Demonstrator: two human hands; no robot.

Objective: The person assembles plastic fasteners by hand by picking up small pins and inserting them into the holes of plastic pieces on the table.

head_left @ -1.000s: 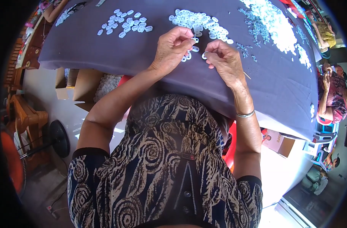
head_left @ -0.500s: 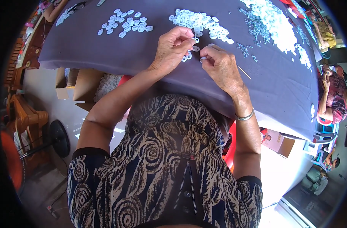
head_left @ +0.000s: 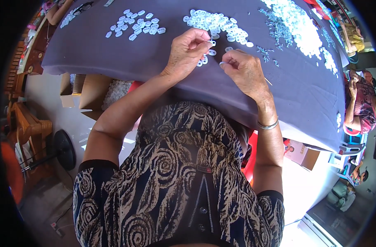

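Observation:
Over the near part of the cloth, my left hand point(head_left: 187, 53) pinches a small white plastic piece point(head_left: 213, 43) between thumb and fingertips. To its right, my right hand point(head_left: 246, 73) is closed in a pinch on another white plastic piece point(head_left: 222, 63), whose pale edge sticks out. A few loose white oval pieces point(head_left: 212, 52) lie between and under the hands. One more oval piece point(head_left: 228, 49) rests just beyond my right fingers. Behind the hands spreads a pile of white oval pieces point(head_left: 208, 19) with slots.
A looser group of oval pieces point(head_left: 138, 25) lies left on the grey tablecloth point(head_left: 93, 49). Small metal pins point(head_left: 278, 28) and a bright white heap point(head_left: 299, 31) are at the right. A thin stick point(head_left: 268, 81) lies beside my right wrist. Another person point(head_left: 360, 94) sits at the right.
My right hand has shifted slightly right and toward me with its white piece, uncovering an oval piece on the cloth. The left hand stays in place.

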